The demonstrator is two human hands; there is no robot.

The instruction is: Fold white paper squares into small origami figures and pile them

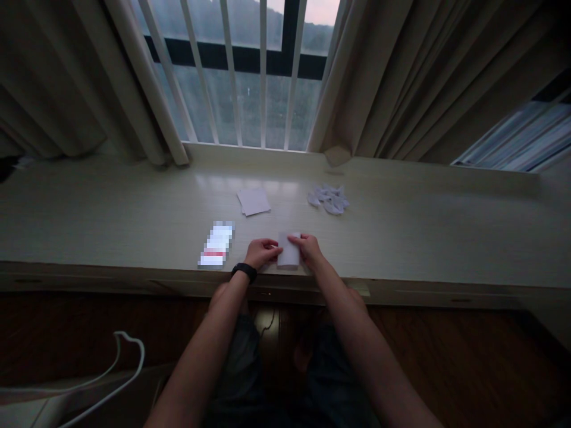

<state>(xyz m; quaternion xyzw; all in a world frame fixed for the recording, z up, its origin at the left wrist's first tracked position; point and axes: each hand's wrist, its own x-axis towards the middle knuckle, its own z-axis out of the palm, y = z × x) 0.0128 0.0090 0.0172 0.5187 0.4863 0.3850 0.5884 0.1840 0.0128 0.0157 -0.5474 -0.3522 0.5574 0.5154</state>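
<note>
A small white sheet of paper (289, 252) is between my two hands near the front edge of the table. My left hand (262, 252) pinches its left side, the fingers closed on the edge. On the other side my right hand (309, 249) grips the paper, its thumb lying on top. The sheet looks narrow and upright, perhaps folded; I cannot tell for sure. Beyond it lies a small stack of square white paper (254, 201). To the right of that stack sits a heap of folded white paper pieces (330, 198).
A lit phone (217, 244), its screen blurred out, lies left of my left hand. The pale table (423, 232) runs along a barred window (241, 101), with curtains (392, 77) at both sides. A white cable (141, 356) loops at the lower left.
</note>
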